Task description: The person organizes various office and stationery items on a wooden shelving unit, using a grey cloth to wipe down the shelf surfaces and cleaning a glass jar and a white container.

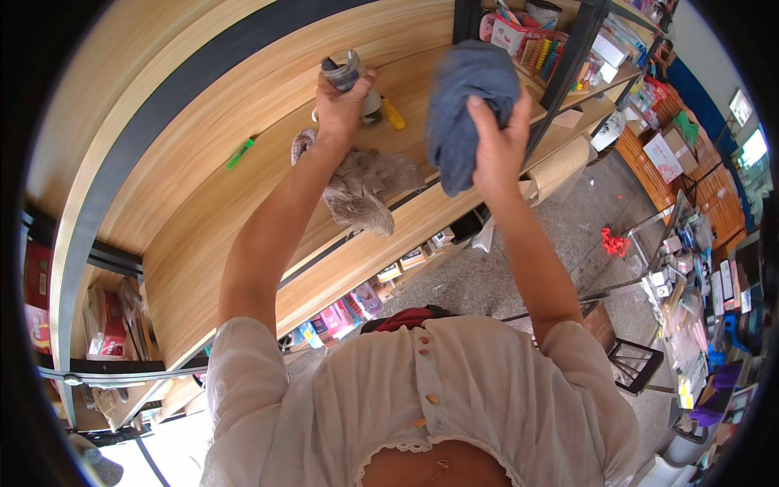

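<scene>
My left hand [342, 103] grips a clear jar [342, 72] with dark items inside, held over a wooden shelf board [243, 201]. In my right hand [500, 137] is a bunched blue-grey cloth [465, 109], raised above the shelf near its right end and slightly blurred. A brown, frayed rag [368, 182] lies crumpled below my left hand, partly hidden by my forearm and hanging over the front edge. Just right of the jar, a yellow-handled tool [393, 114] rests on the board. Beside it is a whitish container [371, 108], mostly covered by my hand.
A green marker [240, 153] lies on the board at left. Black metal uprights [566, 67] bound the shelf; beyond stands a bead abacus [543, 58]. Boxed goods [341, 316] fill the level below. A cluttered table [688, 286] and red ribbon [614, 242] on the floor are at right.
</scene>
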Demonstrator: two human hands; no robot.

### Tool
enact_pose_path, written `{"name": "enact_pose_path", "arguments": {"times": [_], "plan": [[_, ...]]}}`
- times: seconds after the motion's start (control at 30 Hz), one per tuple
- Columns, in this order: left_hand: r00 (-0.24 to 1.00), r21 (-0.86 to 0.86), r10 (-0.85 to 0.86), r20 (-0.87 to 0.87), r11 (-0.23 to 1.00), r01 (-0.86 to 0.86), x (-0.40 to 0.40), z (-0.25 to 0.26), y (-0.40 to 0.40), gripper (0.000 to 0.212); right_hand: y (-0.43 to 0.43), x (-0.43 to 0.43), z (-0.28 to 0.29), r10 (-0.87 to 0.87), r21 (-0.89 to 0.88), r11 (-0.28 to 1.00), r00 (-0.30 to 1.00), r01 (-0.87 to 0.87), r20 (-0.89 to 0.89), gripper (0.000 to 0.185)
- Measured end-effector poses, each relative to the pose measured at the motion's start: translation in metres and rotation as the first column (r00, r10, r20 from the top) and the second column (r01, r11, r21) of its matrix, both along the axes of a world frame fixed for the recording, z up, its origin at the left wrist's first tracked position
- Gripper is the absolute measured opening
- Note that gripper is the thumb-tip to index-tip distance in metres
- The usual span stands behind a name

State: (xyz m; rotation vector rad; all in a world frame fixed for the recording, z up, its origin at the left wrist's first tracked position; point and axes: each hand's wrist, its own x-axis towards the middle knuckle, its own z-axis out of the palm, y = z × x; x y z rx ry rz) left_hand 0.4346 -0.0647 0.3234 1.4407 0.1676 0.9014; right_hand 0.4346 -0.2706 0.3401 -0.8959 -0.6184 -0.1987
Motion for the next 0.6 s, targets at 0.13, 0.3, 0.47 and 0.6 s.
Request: {"name": "enact_pose_path", "arguments": {"times": [0.13,0.3,0.47,0.6], "plan": [[0.974,-0.092,-0.104,0.200,0.988,0.125,-0.027,0.026,-0.054,0.042,0.043,-0.008,-0.015,-0.131,-0.185,0.962,0.934,0.201,0.333,0.071],[0.977,-0.089,-0.140,0.160,0.984,0.156,-0.057,0.046,-0.081,0.042,0.044,-0.012,-0.015,-0.034,-0.070,0.997,0.999,0.036,0.035,0.052],[0.885,-0.320,-0.448,0.129,0.825,0.465,-0.057,0.043,-0.066,0.055,0.019,0.001,-0.008,0.678,0.260,0.728,0.610,-0.634,-0.410,0.036],[0.802,-0.357,-0.528,0.279,0.718,0.597,-0.051,0.034,-0.076,0.062,0.014,-0.016,-0.019,0.623,0.229,0.782,0.715,-0.580,-0.317,0.038]]}}
